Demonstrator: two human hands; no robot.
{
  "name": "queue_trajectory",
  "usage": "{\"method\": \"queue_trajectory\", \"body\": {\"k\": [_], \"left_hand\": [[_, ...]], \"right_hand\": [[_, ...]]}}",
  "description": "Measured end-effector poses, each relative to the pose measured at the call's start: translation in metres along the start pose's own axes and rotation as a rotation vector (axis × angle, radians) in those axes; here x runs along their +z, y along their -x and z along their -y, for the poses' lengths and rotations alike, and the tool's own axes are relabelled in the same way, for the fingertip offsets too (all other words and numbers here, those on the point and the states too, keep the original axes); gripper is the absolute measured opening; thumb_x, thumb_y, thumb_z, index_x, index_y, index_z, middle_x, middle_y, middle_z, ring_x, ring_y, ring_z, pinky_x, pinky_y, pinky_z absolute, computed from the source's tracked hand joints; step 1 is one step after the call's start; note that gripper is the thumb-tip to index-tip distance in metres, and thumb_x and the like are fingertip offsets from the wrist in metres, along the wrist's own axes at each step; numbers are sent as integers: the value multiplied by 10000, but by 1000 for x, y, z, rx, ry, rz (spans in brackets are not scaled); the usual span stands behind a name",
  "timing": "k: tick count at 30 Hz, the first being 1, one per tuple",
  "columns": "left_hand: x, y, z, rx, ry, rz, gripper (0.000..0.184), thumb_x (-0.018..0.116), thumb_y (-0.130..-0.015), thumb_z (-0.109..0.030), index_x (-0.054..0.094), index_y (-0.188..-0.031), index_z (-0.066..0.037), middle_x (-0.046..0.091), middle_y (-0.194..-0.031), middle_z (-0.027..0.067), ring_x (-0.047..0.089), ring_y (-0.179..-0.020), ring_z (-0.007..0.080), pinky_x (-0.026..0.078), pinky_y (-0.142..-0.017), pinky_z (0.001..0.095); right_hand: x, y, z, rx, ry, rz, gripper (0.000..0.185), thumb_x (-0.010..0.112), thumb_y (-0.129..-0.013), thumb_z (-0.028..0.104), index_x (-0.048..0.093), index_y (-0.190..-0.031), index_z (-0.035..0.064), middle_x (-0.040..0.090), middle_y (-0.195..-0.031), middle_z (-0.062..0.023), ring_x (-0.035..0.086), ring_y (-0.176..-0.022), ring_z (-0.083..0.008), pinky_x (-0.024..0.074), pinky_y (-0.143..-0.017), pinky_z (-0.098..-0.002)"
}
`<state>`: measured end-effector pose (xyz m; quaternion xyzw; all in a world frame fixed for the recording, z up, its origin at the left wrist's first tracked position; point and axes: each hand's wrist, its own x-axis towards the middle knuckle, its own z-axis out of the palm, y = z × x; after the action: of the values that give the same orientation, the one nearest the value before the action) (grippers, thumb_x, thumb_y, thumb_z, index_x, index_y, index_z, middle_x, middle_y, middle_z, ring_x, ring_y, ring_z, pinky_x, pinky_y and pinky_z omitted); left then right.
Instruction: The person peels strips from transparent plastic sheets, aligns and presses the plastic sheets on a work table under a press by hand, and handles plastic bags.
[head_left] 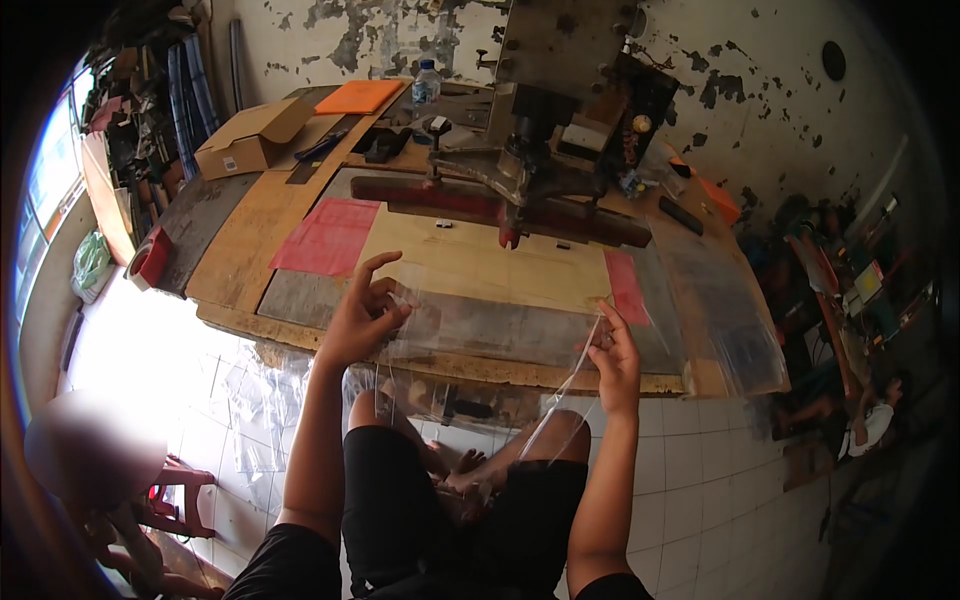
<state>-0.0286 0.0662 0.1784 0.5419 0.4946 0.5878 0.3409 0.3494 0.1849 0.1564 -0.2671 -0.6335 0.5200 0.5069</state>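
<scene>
Left hand (368,316): thumb and fingertips pinching thin clear plastic film (556,408), forefinger raised.
Right hand (615,362): fingertips grasping film's gathered edge.
Film: between hands, hanging near front edge of brown wooden worktable (235,255).
Tabletop: pale-yellow rectangular sheet (480,262), pinkish-red panel (325,238) at left end.
Above sheet: long dark-red metal bar (440,201).

Workshop, by its fittings: one heavy metal machine (555,50) with a long bar (590,226), set over a worn wooden surface (240,230); one roll of red tape (152,258); one cardboard box (250,148); wall (775,120), paint flaking; floor (675,470), white tile; second workstation (825,285), cluttered, far right.
</scene>
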Motion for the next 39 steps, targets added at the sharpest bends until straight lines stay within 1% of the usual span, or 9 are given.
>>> {"method": "queue_trajectory", "body": {"k": [12,17,18,20,23,26,29,35,39], "left_hand": [[1,3,-1,12,-44,-10,751,688,-907,27,347,-1568,-77,691,-1067,65,587,-750,55,470,-699,211],[-1,2,6,7,-54,-1,639,699,-909,13,409,-1471,-72,667,-1080,49,565,-743,41,468,-698,212],[-2,3,7,5,-53,-1,639,699,-909,13,409,-1471,-72,667,-1080,49,565,-743,41,468,-698,212],[-2,3,9,36,-57,-12,532,703,-887,34,500,-1369,-66,607,-1035,16,559,-715,40,445,-681,214],[-2,3,12,40,-64,-27,443,711,-885,25,560,-1294,-52,579,-1033,6,555,-710,38,443,-678,216],[-1,6,5,15,-81,-21,413,711,-887,17,592,-1278,-41,582,-1033,1,552,-717,33,445,-679,216],[-2,6,2,-1,-73,21,481,716,-899,-26,562,-1354,-46,608,-1023,1,564,-798,41,469,-743,224],[-3,5,3,3,-149,42,658,706,-907,-16,492,-1527,-65,625,-957,-5,579,-803,42,468,-746,227],[-1,4,-1,0,-146,30,720,723,-911,-40,448,-1575,-80,637,-927,-9,584,-809,40,463,-741,225]], "right_hand": [[1,2,2,-42,4,4,651,542,-896,-101,488,-1534,20,553,-1081,-4,597,-974,-95,543,-903,-290],[1,1,3,-54,-3,17,665,548,-881,-114,464,-1524,32,554,-1082,-25,596,-951,-107,551,-894,-297],[3,1,4,-56,-49,-2,642,549,-877,-118,460,-1494,34,556,-1087,-30,597,-954,-113,551,-891,-300],[4,1,4,-58,-95,-22,620,551,-873,-123,457,-1464,37,558,-1093,-36,598,-957,-120,551,-887,-304],[1,2,-3,-65,-119,-10,561,555,-870,-126,456,-1396,41,568,-1116,-48,604,-983,-131,552,-889,-314],[0,2,-4,-49,-119,-32,510,557,-873,-124,475,-1351,32,572,-1139,-56,605,-987,-134,554,-893,-321],[0,2,-3,-30,-92,-23,503,557,-877,-121,488,-1354,21,576,-1152,-57,605,-990,-131,552,-893,-314],[2,2,2,-14,-57,-22,549,568,-874,-70,503,-1413,12,557,-1085,-26,569,-957,-105,544,-898,-298],[1,1,0,-20,-70,-22,578,570,-874,-82,503,-1441,8,559,-1079,-22,577,-957,-103,548,-890,-296]]}}
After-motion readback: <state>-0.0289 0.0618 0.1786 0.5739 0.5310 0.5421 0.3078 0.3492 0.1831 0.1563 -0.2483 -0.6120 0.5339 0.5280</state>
